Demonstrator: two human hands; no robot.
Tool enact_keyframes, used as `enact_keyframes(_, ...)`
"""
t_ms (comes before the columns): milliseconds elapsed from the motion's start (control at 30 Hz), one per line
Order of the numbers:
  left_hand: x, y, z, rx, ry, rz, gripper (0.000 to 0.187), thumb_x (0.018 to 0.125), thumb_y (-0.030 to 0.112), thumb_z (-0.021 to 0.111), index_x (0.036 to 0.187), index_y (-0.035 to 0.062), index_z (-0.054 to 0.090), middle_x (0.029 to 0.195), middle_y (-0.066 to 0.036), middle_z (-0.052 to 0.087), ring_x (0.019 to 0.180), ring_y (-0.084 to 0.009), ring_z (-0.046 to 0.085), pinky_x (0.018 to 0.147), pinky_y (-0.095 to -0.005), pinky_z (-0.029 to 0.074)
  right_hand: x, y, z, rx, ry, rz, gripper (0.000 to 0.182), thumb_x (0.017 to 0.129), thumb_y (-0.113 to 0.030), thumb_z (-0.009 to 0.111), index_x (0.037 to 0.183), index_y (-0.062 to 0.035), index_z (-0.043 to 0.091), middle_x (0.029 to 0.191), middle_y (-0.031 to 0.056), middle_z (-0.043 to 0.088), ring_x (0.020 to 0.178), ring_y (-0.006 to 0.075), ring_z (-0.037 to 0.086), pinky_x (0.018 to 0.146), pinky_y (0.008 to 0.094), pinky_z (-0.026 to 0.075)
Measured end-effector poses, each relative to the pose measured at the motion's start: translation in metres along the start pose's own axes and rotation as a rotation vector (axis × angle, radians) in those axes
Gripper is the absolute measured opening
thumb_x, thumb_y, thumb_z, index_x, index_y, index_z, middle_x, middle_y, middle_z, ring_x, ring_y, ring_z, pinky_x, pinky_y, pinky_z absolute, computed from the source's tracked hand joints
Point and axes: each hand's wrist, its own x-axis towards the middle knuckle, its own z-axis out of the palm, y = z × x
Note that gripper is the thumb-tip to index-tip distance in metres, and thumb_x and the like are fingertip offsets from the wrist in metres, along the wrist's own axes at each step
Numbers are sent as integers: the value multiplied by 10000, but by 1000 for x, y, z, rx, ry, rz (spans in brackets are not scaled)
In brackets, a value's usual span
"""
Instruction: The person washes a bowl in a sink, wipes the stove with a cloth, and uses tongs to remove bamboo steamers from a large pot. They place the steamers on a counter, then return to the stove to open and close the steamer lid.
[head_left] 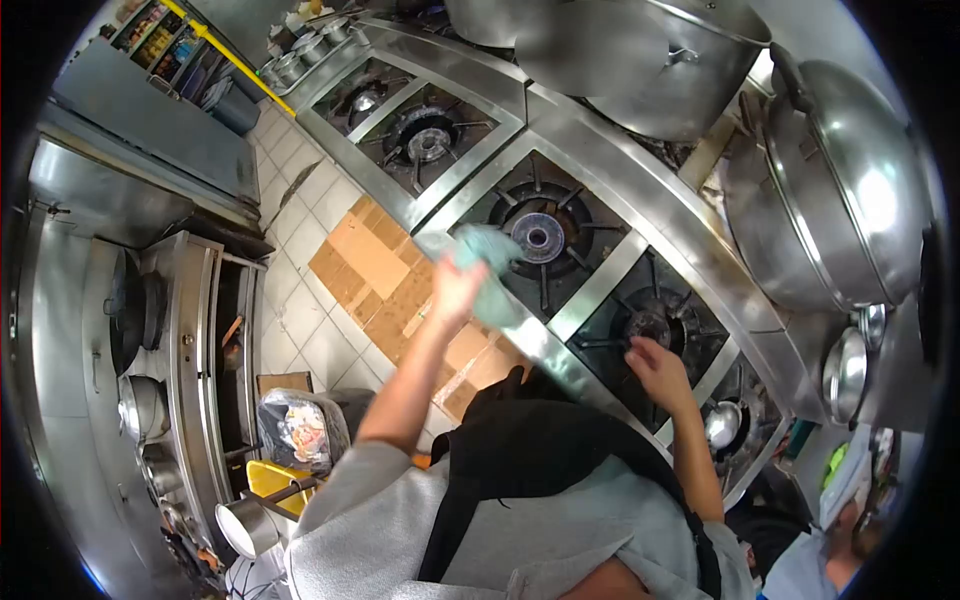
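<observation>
My left hand (460,285) is closed around a pale green cloth (488,245), blurred by motion, at the front edge of the stove. The cloth hangs over the steel rim beside a burner (538,237) with a black grate. Over the nearer burner (645,318), my right hand (660,372) holds nothing that shows, its fingers loosely bent and apart, fingertips close over the grate.
Large steel pots (650,85) and big pans (820,190) stand along the stove's back. A ladle (722,424) lies at the right burner. Flattened cardboard (370,260) covers floor tiles. A lined bin (305,430) and a steel cabinet (195,340) stand left. Another person (810,560) is at lower right.
</observation>
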Motion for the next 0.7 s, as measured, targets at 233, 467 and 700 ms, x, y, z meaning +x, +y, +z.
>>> enact_keyframes(233,253,107,-109,848,237,289,939,811,621,664,1350,-117,447,1313,-279,560,1219,-366,550,1031,-394,424,-42,47,-4,-241,-53,16,396,877,-355,647,1135,-55,659,956,200,687,894,380,660,775,465,518)
enact_keyframes(467,165,140,23,293,-196,583,450,950,296,667,1277,-5,594,1161,-86,656,1029,-140,596,940,-272,447,-7,-3,-54,-698,44,-98,249,849,-264,651,976,-49,656,905,161,687,908,358,663,774,477,518)
enact_keyframes(700,42,130,130,-22,-634,349,353,963,224,649,1220,-16,615,1082,-90,687,997,-157,638,921,-291,500,-41,-3,-71,-507,323,10,262,883,-130,535,1131,-86,608,730,197,661,732,394,665,688,510,523)
